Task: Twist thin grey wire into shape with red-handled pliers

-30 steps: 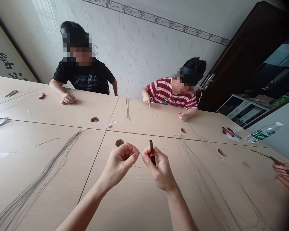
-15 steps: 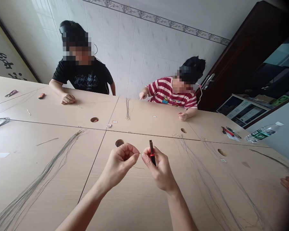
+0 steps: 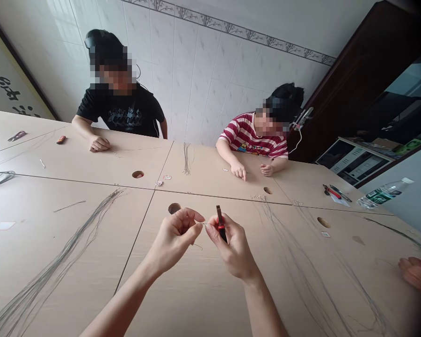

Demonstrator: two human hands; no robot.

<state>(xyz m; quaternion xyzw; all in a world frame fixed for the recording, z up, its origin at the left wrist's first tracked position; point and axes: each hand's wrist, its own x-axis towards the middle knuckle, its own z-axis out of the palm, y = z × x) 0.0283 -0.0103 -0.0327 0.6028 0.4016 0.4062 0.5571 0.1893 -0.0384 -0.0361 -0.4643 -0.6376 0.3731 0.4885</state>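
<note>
My left hand [image 3: 175, 236] is raised over the middle of the table, its fingers curled on a thin wire [image 3: 198, 246]. A loose tail of this wire hangs below my fingers. Its short bit between my two hands meets the thumb and forefinger of my right hand [image 3: 233, 243]. Pliers with dark jaws [image 3: 218, 213] and a red part stick upward from my right hand, tucked in the palm. What lies at the very tip of the wire is too small to tell.
A long bundle of grey wires [image 3: 79, 238] lies to the left, thinner strands [image 3: 298, 252] to the right. Across the table [image 3: 196, 299] sit two people; another person's hand [image 3: 417, 271] is at the right edge. A water bottle [image 3: 382, 193] and red-handled pliers [image 3: 331, 191] lie far right.
My left forefinger has lifted slightly off the thumb, and the wire's tail has shifted left. Across the table, the striped-shirt person's hand has come down onto the tabletop. The hand at right moved inward.
</note>
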